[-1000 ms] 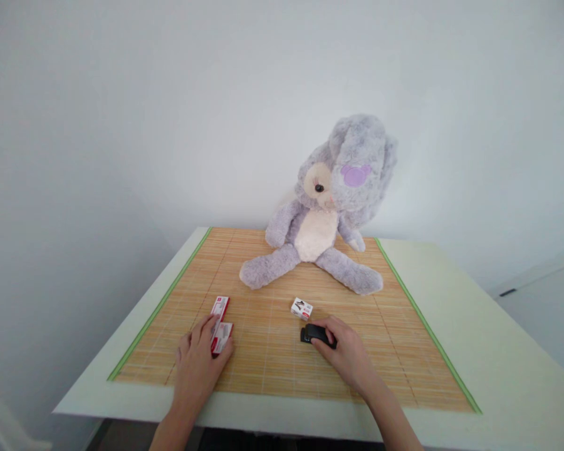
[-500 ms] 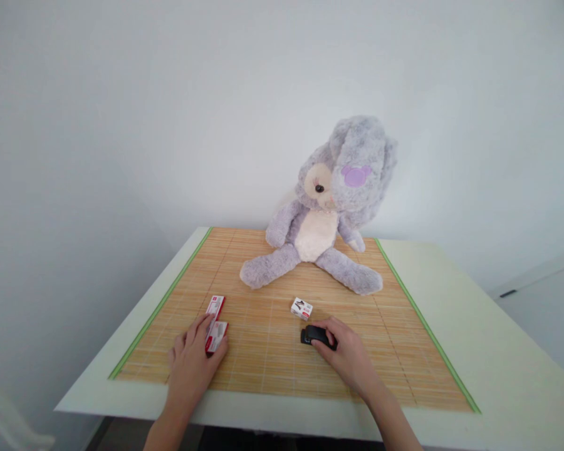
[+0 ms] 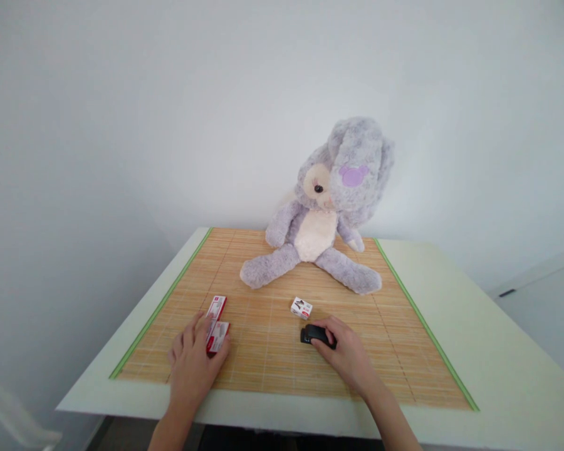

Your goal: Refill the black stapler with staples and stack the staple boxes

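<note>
My left hand (image 3: pixel 193 358) lies on the bamboo mat (image 3: pixel 272 351) with its fingers curled round a small red and white box (image 3: pixel 218 336). A second red and white box (image 3: pixel 216 307) lies just beyond it, touching the fingertips. My right hand (image 3: pixel 345 352) rests on the mat with its fingers closed over a small black object (image 3: pixel 313 333). A little white box (image 3: pixel 301 307) with a dark picture on it sits just past that hand.
A grey and cream plush rabbit (image 3: pixel 324 213) sits at the back of the mat against the white wall. The mat has green edging and lies on a pale table (image 3: pixel 474 338), whose front edge is near my wrists.
My left hand has slid a little to the left and towards me with the red and white box. My right hand has stayed on the black object.
</note>
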